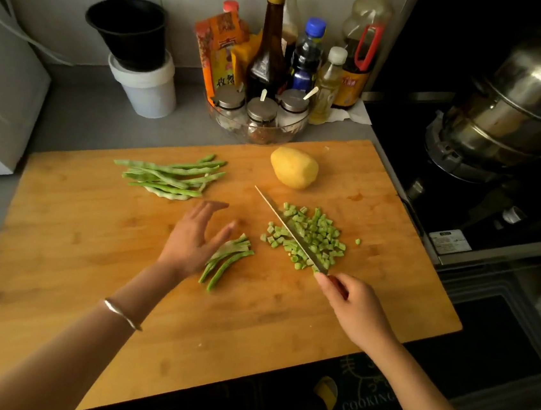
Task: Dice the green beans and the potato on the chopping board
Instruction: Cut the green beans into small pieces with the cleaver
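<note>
Grey counter carries a white plastic tub [147, 91] at the back left, next to a wide, smooth wooden board [88, 269]. Long, flat whole beans [168, 175] lie piled at the board's far left. Next, the left hand [192, 240] is held flat, fingers straight and spread, just beside a short bundle [228, 260] of beans. The knife [288, 228] slants across the diced beans [317, 239], small green squares heaped mid-board. Behind them sits the smooth yellow potato [294, 168], whole. The right hand [356, 309] grips the knife handle. Below, a dark mat [365, 398] reads "COOKING". Steel pots [520, 97] shine at the right.
</note>
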A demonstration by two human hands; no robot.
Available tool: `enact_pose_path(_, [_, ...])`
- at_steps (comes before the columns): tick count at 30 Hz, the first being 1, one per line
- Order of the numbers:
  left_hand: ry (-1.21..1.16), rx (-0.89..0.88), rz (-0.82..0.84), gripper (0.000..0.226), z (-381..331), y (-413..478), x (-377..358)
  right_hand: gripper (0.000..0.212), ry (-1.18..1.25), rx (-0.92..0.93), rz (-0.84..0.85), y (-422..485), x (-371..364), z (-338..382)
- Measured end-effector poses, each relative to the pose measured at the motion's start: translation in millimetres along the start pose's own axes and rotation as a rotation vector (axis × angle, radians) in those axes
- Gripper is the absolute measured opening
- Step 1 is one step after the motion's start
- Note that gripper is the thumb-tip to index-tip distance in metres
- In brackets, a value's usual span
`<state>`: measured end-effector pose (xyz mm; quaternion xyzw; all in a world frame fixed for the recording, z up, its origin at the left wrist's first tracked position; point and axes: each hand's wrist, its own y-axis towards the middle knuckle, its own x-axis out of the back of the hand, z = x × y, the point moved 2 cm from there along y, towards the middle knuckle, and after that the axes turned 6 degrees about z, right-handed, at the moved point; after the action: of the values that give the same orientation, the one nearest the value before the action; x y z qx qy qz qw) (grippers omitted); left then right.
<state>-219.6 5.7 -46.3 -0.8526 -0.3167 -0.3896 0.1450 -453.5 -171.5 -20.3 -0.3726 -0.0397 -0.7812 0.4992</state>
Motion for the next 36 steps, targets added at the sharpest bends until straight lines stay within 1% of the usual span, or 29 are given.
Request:
enact_pose_path(4, [0.063, -0.092, 0.062, 0.063, 18.6, -20.9, -28.8, 0.044, 0.237, -0.029, 0.030, 1.4, -20.5, 13.3])
enact_pose_path(6, [0.076, -0.093, 0.022, 0.061, 20.9, -25.3, -38.8, 0.043, 0.283, -0.042, 0.055, 2.6, -29.9, 20.9])
enact_pose_path(9, [0.083, -0.051, -0.061, 0.057, 16.0, -27.6, -48.1, 0.048, 0.383, -0.095, 0.107, 1.3, -43.0, 31.7])
enact_pose_path(12, [0.030, -0.060, -0.109, 0.047, 15.0, -24.7, -53.7, 0.050, 0.465, -0.161, 0.136, -0.5, -55.8, 39.1])
enact_pose_path(16, [-0.065, -0.081, -0.147, 0.035, 13.7, -22.2, -52.0, 0.048, 0.509, -0.243, 0.159, -1.2, -65.9, 42.3])
enact_pose_path(20, [-0.119, -0.030, -0.176, 0.019, 10.9, -20.7, -50.8, 0.048, 0.485, -0.267, 0.192, 1.6, -67.7, 44.8])
enact_pose_path(22, [-0.129, -0.015, -0.174, 0.019, 10.6, -19.1, -52.4, 0.048, 0.473, -0.265, 0.214, 3.4, -66.1, 46.2])
enact_pose_path(27, [-0.068, -0.036, -0.189, 0.025, 13.5, -24.9, -57.2, 0.048, 0.430, -0.236, 0.251, 3.0, -62.4, 47.6])
enact_pose_path(30, [-0.121, -0.023, -0.203, 0.024, 13.8, -25.8, -58.4, 0.048, 0.429, -0.233, 0.247, 3.4, -64.1, 47.6])
enact_pose_path(36, [-0.165, -0.047, -0.136, 0.022, 8.4, -12.7, -55.5, 0.049, 0.467, -0.281, 0.217, 2.4, -61.7, 43.8])
